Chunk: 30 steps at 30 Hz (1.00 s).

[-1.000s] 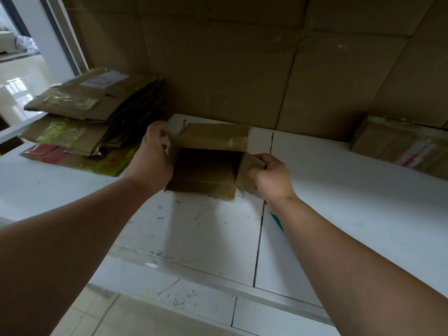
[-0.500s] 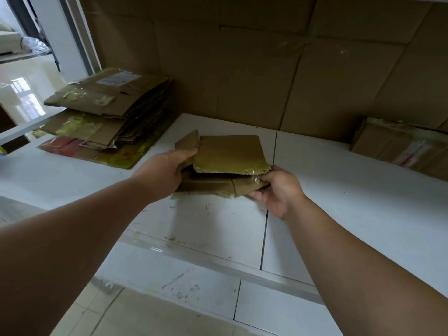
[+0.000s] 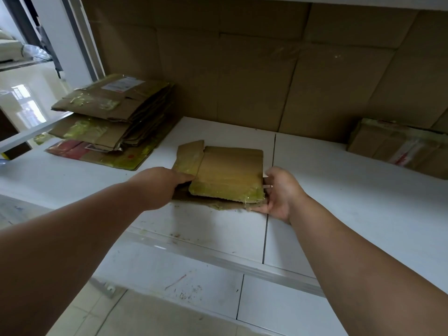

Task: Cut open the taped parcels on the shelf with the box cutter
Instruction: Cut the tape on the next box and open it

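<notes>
The left hand [image 3: 161, 184] presses straight fingers on the flattened brown cardboard parcel with yellowed tape [image 3: 225, 175]; the right hand [image 3: 278, 190] cups its edge at three o'clock, fingers beneath. It lies on the scuffed white shelf [image 3: 339, 190], backed by cardboard. A stack of flattened cartons [image 3: 114, 117] lies at ten o'clock, a taped brown box [image 3: 400, 146] at two.

The opened box [image 3: 225, 175] now lies pressed flat, apparently, between both hands.
</notes>
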Motion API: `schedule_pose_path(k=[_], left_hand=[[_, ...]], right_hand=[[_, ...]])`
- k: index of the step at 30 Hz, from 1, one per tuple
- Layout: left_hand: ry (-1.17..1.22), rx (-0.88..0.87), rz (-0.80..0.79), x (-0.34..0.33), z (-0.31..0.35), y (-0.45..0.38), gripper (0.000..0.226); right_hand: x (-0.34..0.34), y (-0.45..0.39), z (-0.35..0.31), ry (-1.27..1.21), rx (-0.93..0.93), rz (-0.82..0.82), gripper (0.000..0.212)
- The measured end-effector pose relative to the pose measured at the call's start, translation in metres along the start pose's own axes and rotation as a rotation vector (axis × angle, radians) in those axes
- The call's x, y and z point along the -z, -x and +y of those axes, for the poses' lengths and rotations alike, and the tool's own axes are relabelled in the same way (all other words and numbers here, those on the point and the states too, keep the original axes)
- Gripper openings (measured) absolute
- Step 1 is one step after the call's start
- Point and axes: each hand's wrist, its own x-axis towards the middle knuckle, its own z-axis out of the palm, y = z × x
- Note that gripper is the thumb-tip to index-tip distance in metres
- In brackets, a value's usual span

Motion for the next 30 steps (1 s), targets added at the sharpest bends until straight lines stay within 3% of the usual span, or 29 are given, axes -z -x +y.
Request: schedule_pose_path(k=[3,7,9,12,14,16,17,19,21,23,26,30], left_hand=[[0.043,0.014,-0.032,0.001,0.002,0.003,0.061],[0.332,0.05,-0.028,0.008,0.002,0.006,0.046],[0.316,0.058,-0.027,0.008,0.002,0.003,0.045],[0.26,0.032,-0.032,-0.001,0.008,-0.001,0.049],[0.173,0.038,-0.051,-0.01,0.009,-0.003,0.058],[0.084,0.077,-0.063,-0.021,0.01,-0.004,0.062],[0.043,0.062,-0.071,-0.027,0.011,-0.005,0.061],[0.027,0.021,-0.112,-0.04,0.014,-0.006,0.058],[0.15,0.08,-0.159,-0.049,0.014,-0.006,0.063],[0.155,0.101,-0.211,-0.053,0.015,-0.007,0.066],[0.126,0.1,-0.265,-0.053,0.016,-0.011,0.068],[0.097,0.08,-0.237,-0.036,0.012,-0.02,0.079]], right_hand=[[-0.003,0.001,0.004,0.191,0.004,-0.026,0.018],[-0.003,0.005,0.011,0.208,0.017,0.002,0.018],[-0.005,0.008,0.015,0.347,0.057,0.013,0.019],[-0.012,0.011,0.017,0.649,0.107,0.115,0.015],[-0.016,0.014,0.016,1.075,0.186,0.221,0.009],[-0.015,0.013,0.02,1.539,0.343,0.354,0.029],[-0.013,0.012,0.023,1.644,0.458,0.368,0.046],[-0.009,0.01,0.031,1.698,0.704,0.235,0.074],[-0.008,0.007,0.04,1.751,0.794,0.028,0.073],[-0.007,0.003,0.055,1.784,0.667,-0.081,0.061],[-0.006,-0.001,0.057,1.856,0.469,-0.111,0.064],[-0.03,-0.003,0.023,1.925,0.526,0.015,0.058]])
